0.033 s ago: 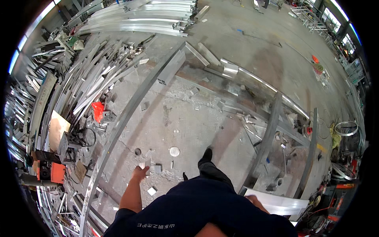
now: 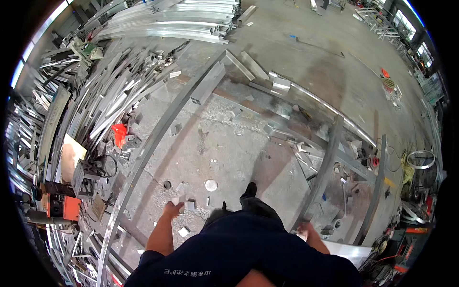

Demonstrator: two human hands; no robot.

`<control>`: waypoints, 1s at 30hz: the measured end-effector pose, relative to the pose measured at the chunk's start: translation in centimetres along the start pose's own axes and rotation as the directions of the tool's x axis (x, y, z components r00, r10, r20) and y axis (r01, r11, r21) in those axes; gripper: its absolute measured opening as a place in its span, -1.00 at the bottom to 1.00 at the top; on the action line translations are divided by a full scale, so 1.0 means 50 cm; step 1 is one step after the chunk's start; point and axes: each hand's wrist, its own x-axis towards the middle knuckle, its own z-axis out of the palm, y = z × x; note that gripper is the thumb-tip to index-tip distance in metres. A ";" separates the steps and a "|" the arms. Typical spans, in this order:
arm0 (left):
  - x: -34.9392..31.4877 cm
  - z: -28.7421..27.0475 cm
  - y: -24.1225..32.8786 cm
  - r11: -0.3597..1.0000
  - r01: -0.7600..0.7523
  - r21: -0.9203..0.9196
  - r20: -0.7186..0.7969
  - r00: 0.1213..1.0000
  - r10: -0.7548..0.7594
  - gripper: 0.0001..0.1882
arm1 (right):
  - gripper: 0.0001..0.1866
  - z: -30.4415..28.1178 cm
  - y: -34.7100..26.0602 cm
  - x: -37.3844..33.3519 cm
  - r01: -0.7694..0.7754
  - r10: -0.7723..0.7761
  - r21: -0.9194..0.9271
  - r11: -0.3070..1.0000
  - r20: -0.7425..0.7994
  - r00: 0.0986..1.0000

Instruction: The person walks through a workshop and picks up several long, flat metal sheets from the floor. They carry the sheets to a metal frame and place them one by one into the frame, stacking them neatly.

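Observation:
My left hand [image 2: 172, 209] is closed on a small pale metal block [image 2: 178, 200], low over the floor at the left front. Just right of it lies a small square metal block [image 2: 191, 205], and another pale block [image 2: 184, 231] is nearer to me. On the right, my right hand [image 2: 310, 232] is at the left end of a wide silver aluminium profile [image 2: 351, 251], beside a long grey metal bar [image 2: 325, 174]. Its fingers are too unclear to show whether they grip. My forearm covers part of the profile.
A long metal beam [image 2: 158, 129] runs along the left, with heaped metal offcuts [image 2: 110, 91] beyond it. An orange machine [image 2: 71, 208] stands at the left. Stacked silver profiles [image 2: 177, 26] lie at the far left. A round white disc [image 2: 211, 185] lies on the floor ahead.
My right hand has moved forward from beside my body to the profile's left end, and more of the forearm shows. My left hand stays with the block, shifting only slightly.

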 end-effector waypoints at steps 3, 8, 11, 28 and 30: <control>0.033 0.137 0.188 0.970 -0.146 0.192 0.203 0.973 0.106 -0.17 | -0.84 -0.335 -0.218 0.196 0.510 -0.533 -0.156 0.846 -0.266 0.803; 0.032 0.093 0.206 0.961 0.133 0.241 0.240 0.952 -0.192 -0.17 | -0.70 -0.332 -0.845 0.204 0.564 -0.628 -0.286 0.775 -0.247 0.738; -0.035 0.051 0.435 0.907 0.224 0.357 0.288 0.897 -0.335 -0.21 | -0.66 -0.371 -1.080 0.131 0.616 -0.644 -0.189 0.765 -0.257 0.721; 0.628 -0.055 1.290 0.971 -0.239 -0.009 0.103 0.966 0.239 -0.20 | -0.82 -0.488 -1.198 0.246 -0.223 0.238 0.103 0.969 -0.171 0.956; 0.669 -0.050 1.364 0.966 -0.248 -0.080 0.082 0.964 0.254 -0.19 | -0.83 -0.501 -1.239 0.267 -0.277 0.282 0.057 0.959 -0.134 0.950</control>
